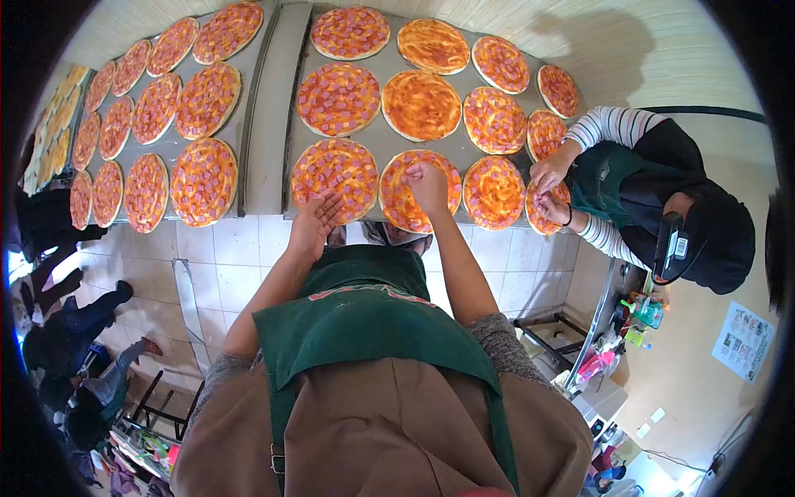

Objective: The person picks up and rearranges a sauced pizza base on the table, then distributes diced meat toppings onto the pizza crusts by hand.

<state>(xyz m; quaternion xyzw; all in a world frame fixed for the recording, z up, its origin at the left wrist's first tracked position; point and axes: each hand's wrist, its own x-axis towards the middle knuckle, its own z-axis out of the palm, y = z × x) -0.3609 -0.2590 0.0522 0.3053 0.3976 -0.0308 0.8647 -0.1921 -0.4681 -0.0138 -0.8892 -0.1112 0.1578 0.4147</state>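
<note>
My left hand (pixel 316 222) is palm up and slightly cupped at the front edge of a pizza (pixel 334 170) covered with pink diced meat. Its fingers are stretched out, and I cannot make out anything lying in the palm. Over the neighbouring pizza (pixel 397 195), my right hand (pixel 428 187) is closed, fingertips together; whatever it may hold is hidden. That pizza has red sauce and some diced meat on it. Behind it lie a pizza base (pixel 421 105) and another pizza base (pixel 432 46), both spread with sauce only.
A co-worker (pixel 638 182) in a striped top and green apron bends over a pizza (pixel 548 207) at the right. The metal table (pixel 273 124) bears several topped pizzas, with more on the left section (pixel 205 182). Other people (pixel 74 348) are at the far left. Below is a tiled floor (pixel 240 248).
</note>
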